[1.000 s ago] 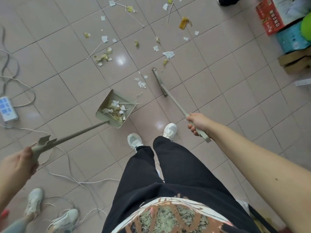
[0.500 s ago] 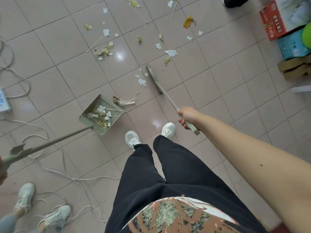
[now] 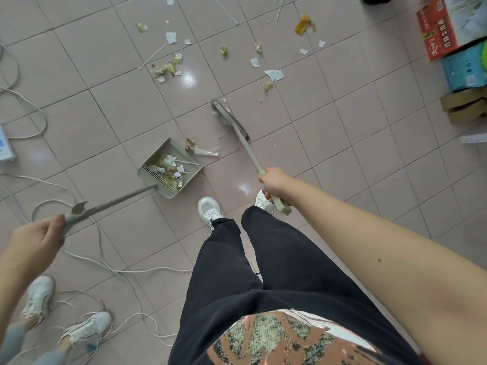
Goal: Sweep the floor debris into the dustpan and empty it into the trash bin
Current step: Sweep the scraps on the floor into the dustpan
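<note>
A pale green long-handled dustpan (image 3: pixel 155 172) rests on the tiled floor ahead of my feet, holding paper scraps and sticks. My left hand (image 3: pixel 34 241) grips the end of its handle at the lower left. My right hand (image 3: pixel 275 181) holds the handle of a matching broom, whose head (image 3: pixel 230 119) sits on the floor to the right of the pan's mouth. A crumpled wrapper (image 3: pixel 201 151) lies at the pan's lip. More debris (image 3: pixel 166 68) and paper scraps (image 3: pixel 274 75) are scattered farther ahead. No trash bin is in sight.
White cables (image 3: pixel 110 267) loop across the floor at left, near a power strip (image 3: pixel 5 148). Another person's white shoes (image 3: pixel 84 330) stand at the lower left. Cardboard boxes (image 3: pixel 448 27) are stacked at the right edge. My own white shoes (image 3: pixel 209 210) stand just behind the pan.
The broom head has swept from the far scraps towards the pan, pushing a wrapper to its lip. The dustpan sits turned slightly, and my left hand is back in view on the handle.
</note>
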